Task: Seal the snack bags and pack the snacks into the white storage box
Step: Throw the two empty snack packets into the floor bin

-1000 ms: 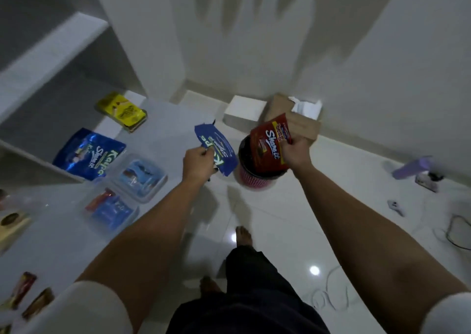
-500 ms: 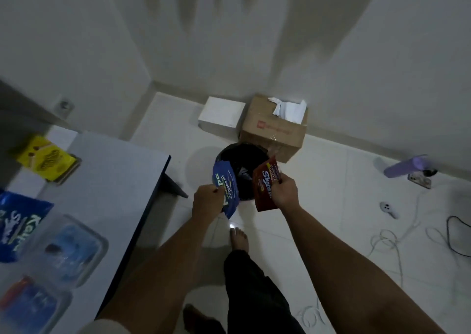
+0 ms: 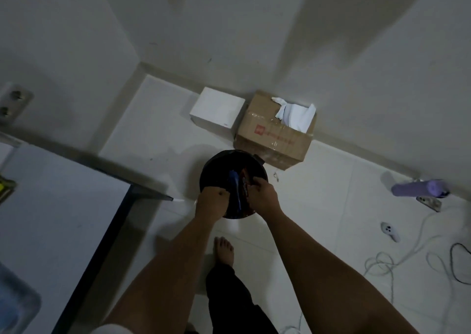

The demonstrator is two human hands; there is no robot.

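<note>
Both hands down at the mouth of the black-lined bin (image 3: 233,165) on the floor. A second ago held up at chest level beside the counter (image 3: 63,206), each with a snack wrapper; half a second ago poised just above the bin; now lowered inside the rim.

Left hand (image 3: 210,202): grip clenched, knuckles up, at the near-left rim. Blue wrapper (image 3: 235,188) edge-on just beside it, upright in the bin; whether pinched or already let go, cannot tell.

Right hand (image 3: 263,196): fingers curled down into the bin, apparently closed on the red wrapper (image 3: 246,185), of which only a dark sliver shows. Dim and blurred; hold not certain.

View swung away from the counter: yellow packet and clear containers, plain earlier, now cut to slivers at the left edge.

Reading: wrappers judged to be waste, dropped rather than sealed or packed. A side errand, not a packing step. Snacks for packing left on the counter, mostly out of frame.

White box (image 3: 216,111) against the wall beyond the bin, touching the cardboard carton (image 3: 275,134), lid shut. Possibly the storage box named; not certain. Nothing seen going into it.

Next likely need: release, withdraw both hands, turn back to the counter.
</note>
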